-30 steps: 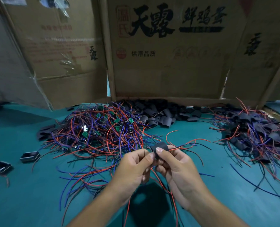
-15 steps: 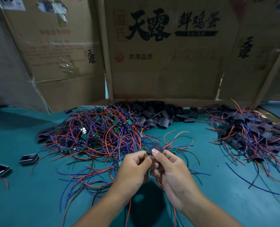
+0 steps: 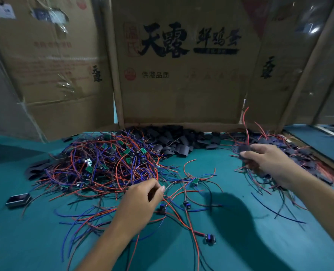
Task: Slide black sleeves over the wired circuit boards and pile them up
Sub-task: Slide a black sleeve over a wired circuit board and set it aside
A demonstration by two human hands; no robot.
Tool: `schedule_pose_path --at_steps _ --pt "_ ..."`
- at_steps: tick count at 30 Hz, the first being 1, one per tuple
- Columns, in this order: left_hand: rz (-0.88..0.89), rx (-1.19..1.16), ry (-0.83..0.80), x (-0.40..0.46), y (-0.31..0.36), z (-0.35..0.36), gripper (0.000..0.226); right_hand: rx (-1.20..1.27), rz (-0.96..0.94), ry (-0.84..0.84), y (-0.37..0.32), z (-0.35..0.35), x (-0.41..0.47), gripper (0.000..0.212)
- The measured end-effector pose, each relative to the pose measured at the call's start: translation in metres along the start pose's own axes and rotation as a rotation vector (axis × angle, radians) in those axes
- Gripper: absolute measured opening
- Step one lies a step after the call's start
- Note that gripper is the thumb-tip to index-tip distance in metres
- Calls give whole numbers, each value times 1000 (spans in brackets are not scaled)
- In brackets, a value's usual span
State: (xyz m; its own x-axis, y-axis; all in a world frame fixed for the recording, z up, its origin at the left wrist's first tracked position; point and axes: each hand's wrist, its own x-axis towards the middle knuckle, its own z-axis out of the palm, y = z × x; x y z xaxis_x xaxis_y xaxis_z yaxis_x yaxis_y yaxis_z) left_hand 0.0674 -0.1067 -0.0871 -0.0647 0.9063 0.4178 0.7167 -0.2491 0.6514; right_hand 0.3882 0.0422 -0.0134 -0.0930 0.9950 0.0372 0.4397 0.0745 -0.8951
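A sleeved board [image 3: 244, 148] is pinched in the right hand [image 3: 268, 161]; the left hand [image 3: 140, 202] pinches red wires [image 3: 174, 194].

A tangle of bare wired circuit boards [image 3: 103, 161] sprawls at left, empty black sleeves [image 3: 178, 142] heaped behind. Sleeved boards [image 3: 291, 153] pile up at right.

My one camera rides on the wearer's head, looking forward and down across the green table [image 3: 45, 241] toward upright cardboard boxes [image 3: 181, 85] at its far edge. The wide lens sits close, both forearms entering from the bottom edge; no second view shares the scene.
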Motion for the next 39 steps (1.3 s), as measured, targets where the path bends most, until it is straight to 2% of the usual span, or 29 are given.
schedule_pose_path --at_steps 4,6,9,10,11,14,16,18,22,24,29,32,34,37,38,39 --pt "-8 -3 -62 -1 1 7 30 -94 86 53 21 -37 25 17" --pt "-21 9 -97 -2 3 12 29 -137 158 136 27 -52 38 23" --pt "-28 70 -148 -3 4 20 29 -670 237 421 26 -66 52 57" --pt "-29 99 -142 -3 3 21 29 -762 191 506 22 -61 52 61" --pt "-28 132 -116 -2 3 21 29 -754 124 499 17 -49 52 59" --pt "-30 227 13 4 -5 18 30 -590 -50 146 2 26 47 47" --pt "-43 271 79 8 -12 15 31 -657 -176 -50 -1 80 51 43" --pt "-42 313 124 9 -19 12 31 -715 -227 -138 -3 124 62 46" --pt "-25 404 118 6 -25 11 30 -600 -132 -88 -3 168 89 74" --pt "-14 403 131 6 -27 12 29 -638 -146 -91 1 178 101 84" --pt "8 411 158 6 -29 17 28 -843 -303 13 7 185 112 64" --pt "14 435 172 9 -28 17 29 -914 -304 86 4 176 101 64" --pt "29 449 199 9 -27 16 27 -816 -251 171 -1 165 84 61" --pt "100 451 226 10 -21 15 12 -403 -199 169 -12 157 39 50" --pt "106 451 221 10 -15 15 21 -249 -195 104 -16 159 18 48" --pt "120 455 209 11 -10 18 39 -109 -191 6 -20 161 -4 53"
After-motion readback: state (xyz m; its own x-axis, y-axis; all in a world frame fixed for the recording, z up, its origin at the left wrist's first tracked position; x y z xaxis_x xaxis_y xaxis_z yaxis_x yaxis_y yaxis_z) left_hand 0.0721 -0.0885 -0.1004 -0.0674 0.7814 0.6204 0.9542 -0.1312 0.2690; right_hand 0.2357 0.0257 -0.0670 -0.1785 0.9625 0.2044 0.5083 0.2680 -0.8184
